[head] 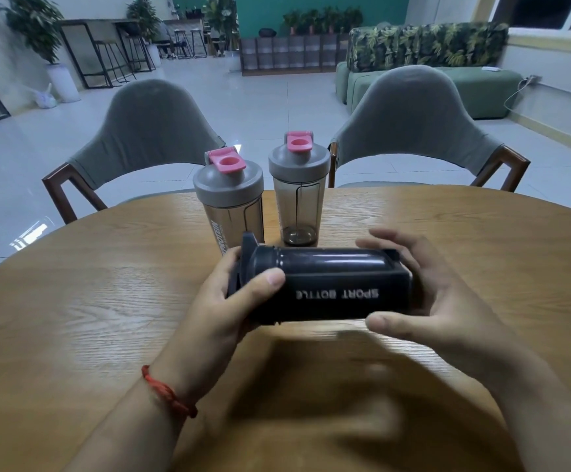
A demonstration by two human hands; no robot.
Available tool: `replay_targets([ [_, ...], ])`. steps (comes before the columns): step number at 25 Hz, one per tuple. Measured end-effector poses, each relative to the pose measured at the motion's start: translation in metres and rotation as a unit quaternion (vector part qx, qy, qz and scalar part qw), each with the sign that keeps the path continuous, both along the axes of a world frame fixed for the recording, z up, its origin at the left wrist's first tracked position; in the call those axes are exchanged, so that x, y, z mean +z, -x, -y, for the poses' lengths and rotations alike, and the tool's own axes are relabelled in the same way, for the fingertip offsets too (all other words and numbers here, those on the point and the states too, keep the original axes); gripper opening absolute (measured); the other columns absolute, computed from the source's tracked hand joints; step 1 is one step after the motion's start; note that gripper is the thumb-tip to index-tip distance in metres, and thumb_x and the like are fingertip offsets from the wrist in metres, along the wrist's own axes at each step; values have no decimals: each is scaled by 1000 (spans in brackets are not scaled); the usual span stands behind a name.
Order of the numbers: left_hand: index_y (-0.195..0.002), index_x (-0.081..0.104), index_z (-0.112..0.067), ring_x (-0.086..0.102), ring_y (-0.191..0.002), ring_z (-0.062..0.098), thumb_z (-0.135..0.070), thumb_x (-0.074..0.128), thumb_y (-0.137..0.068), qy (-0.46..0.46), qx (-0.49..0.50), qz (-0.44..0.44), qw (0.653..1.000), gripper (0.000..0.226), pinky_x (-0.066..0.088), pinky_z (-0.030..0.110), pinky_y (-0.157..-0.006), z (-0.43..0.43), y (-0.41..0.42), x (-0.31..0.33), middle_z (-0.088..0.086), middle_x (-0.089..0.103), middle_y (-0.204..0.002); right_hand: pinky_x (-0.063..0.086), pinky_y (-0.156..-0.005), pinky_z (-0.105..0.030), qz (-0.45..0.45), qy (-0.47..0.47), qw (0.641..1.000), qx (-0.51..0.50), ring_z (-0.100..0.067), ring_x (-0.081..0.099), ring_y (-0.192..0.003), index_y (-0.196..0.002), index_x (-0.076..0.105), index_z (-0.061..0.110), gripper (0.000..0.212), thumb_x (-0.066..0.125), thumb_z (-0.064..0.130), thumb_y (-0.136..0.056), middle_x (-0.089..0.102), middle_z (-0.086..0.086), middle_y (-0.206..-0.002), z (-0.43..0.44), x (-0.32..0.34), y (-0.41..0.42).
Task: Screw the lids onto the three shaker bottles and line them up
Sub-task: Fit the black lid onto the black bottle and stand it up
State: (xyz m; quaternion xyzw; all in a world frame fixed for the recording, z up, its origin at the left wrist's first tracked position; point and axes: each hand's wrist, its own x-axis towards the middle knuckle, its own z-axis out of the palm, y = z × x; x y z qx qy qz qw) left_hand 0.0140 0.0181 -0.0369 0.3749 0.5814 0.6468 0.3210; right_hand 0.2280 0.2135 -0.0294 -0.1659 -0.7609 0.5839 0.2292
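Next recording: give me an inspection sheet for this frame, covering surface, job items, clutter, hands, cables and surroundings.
Surface: round wooden table, bare apart from the bottles.
Job's things: two clear shaker bottles with grey lids and pink caps stand upright at the far edge, left one and right one; black shaker bottle is held sideways above the table, lid end to the left.
Clutter: nothing seen.
Grippers: left hand grips the black bottle's lid end; right hand cups its base, fingers spread, blurred.
Cables: one trails along the floor by the right wall.
Surroundings: two grey chairs, green sofa, potted plants.
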Motion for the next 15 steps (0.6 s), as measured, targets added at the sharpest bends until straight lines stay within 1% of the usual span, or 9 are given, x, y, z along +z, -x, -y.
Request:
replay_targets([
  [2, -137, 65, -20, 72, -126, 36, -39, 78, -85, 0, 6, 21, 1000, 57, 63, 43, -91, 0, 1, 0, 10, 77, -130, 68, -90, -33, 2, -2, 1000, -13, -16, 79, -116, -132, 68, 46, 78, 106, 24, -67, 76, 15, -130, 2, 3, -1],
  [4, -137, 64, -31, 74, -122, 23, -45, 78, -81, -6, 15, -69, 997, 60, 61, 45, -96, 6, 2, 0, -2, 77, -129, 68, -78, -33, 16, 13, 1000, -8, -21, 83, -100, -122, 74, 44, 69, 106, 51, -62, 81, 8, -116, 4, 7, 0],
  [6, -139, 59, -41, 73, -121, 15, -48, 77, -79, -9, 17, -160, 987, 63, 62, 44, -97, 12, -1, 5, -12, 74, -130, 65, -64, -38, 32, 54, 998, -2, -26, 81, -75, -114, 80, 33, 73, 92, 79, -59, 83, -8, -94, 6, 7, 2],
  [8, -141, 56, -41, 71, -124, 19, -46, 78, -79, -29, 10, -215, 976, 66, 63, 39, -96, 14, -1, 6, -10, 71, -132, 60, -64, -43, 49, 80, 995, 13, -27, 76, -63, -111, 83, 33, 76, 70, 95, -69, 79, -14, -77, 8, 4, 4],
  [9, -140, 57, -41, 72, -123, 20, -45, 78, -79, -36, 10, -222, 974, 65, 63, 36, -94, 13, -1, 6, -9, 72, -131, 61, -70, -44, 56, 84, 995, 17, -25, 77, -68, -111, 83, 40, 74, 63, 99, -69, 81, -14, -82, 11, 4, 4],
  [11, -135, 64, -39, 75, -116, 19, -45, 78, -79, -33, 12, -164, 986, 59, 64, 34, -82, 9, 0, 3, -5, 75, -127, 64, -92, -47, 28, 91, 995, 7, -20, 82, -97, -117, 78, 56, 65, 71, 96, -66, 83, -2, -113, 13, 3, 6],
  [12, -133, 67, -33, 76, -113, 20, -46, 79, -80, -24, 15, -100, 995, 56, 64, 33, -79, 6, -2, 2, -1, 78, -124, 64, -98, -49, 7, 83, 997, 5, -19, 80, -112, -128, 71, 59, 66, 82, 83, -67, 79, 5, -129, 11, 3, 6],
  [13, -132, 70, -27, 77, -111, 23, -46, 78, -82, -6, 26, -22, 999, 54, 64, 34, -78, 2, -2, 1, 4, 79, -121, 65, -97, -50, -2, 59, 998, -5, -20, 77, -120, -138, 65, 59, 72, 89, 66, -70, 74, 10, -138, 10, 3, 7],
  [15, -129, 73, -21, 78, -112, 26, -46, 73, -87, 29, 35, 79, 996, 50, 67, 39, -82, -1, -2, -1, 7, 81, -117, 67, -86, -45, -5, 18, 999, -25, -23, 78, -113, -137, 66, 54, 68, 89, 48, -74, 73, 11, -137, 9, 3, 8],
])
